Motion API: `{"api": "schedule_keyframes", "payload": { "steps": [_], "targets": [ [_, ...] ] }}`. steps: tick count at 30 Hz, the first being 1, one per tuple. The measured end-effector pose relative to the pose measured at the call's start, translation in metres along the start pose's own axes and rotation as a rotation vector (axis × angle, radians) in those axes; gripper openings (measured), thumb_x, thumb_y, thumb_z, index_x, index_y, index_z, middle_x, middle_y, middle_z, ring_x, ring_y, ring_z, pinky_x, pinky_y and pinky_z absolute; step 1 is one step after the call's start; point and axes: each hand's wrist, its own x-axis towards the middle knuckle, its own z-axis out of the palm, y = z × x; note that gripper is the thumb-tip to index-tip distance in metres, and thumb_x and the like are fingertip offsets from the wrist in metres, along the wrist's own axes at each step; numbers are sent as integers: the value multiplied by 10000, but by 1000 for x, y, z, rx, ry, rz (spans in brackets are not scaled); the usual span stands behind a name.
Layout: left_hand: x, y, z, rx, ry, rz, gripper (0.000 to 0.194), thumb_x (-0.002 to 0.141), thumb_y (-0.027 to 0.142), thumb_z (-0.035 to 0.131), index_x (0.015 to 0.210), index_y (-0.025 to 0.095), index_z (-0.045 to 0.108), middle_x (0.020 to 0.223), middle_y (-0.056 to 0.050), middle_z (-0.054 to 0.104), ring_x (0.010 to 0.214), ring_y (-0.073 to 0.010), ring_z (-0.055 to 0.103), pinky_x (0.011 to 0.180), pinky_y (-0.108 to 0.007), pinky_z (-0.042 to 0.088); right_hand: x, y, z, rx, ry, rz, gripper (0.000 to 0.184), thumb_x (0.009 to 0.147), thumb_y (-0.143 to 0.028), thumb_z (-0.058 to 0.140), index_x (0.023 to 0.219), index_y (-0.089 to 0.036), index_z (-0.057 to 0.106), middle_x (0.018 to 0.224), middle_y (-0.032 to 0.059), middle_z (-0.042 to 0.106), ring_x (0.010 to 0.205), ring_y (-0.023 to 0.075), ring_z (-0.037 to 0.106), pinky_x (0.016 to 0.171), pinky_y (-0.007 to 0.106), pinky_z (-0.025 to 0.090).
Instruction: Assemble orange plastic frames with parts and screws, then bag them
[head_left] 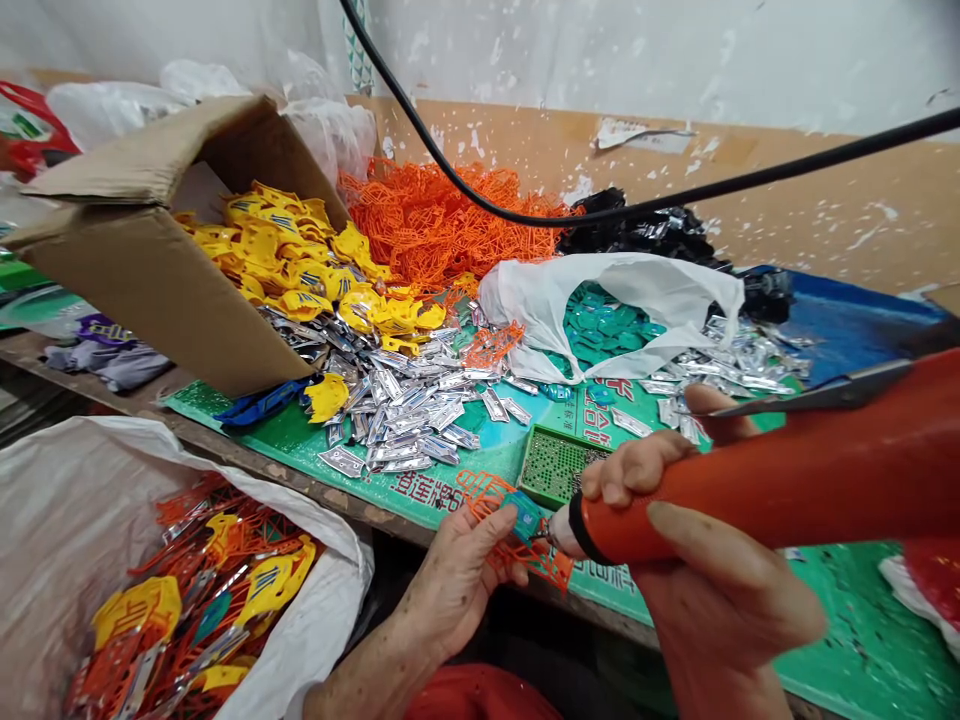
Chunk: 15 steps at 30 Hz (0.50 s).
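Note:
My left hand is closed, pinching a teal plastic piece laid over an orange plastic lattice part. In my right hand is a red power screwdriver, gripped round its body and pointing left. The screwdriver's tip meets the right end of the teal piece, or sits very close to it; the exact contact is too small to tell. Just behind both hands stands a small green tray holding tiny screws. Shiny metal plates lie heaped beyond my left hand.
A tilted cardboard box spills yellow plastic parts. Orange lattice parts pile up behind. A white bag holds teal pieces. At lower left, a white sack contains mixed parts. A black cable hangs across the view.

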Motion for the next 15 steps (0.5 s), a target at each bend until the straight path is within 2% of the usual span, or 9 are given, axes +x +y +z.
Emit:
{"api": "schedule_keyframes", "payload": {
  "steps": [15],
  "targets": [
    [-4, -2, 1, 74, 71, 14, 221, 768, 337, 723, 837, 136, 662, 688, -4, 643, 550, -83, 557, 429, -159, 400, -11, 2, 1, -62, -13, -16, 497, 696, -106, 671, 1126, -320, 544, 711, -52, 582, 614, 122, 566, 640, 319, 514]
  ]
}}
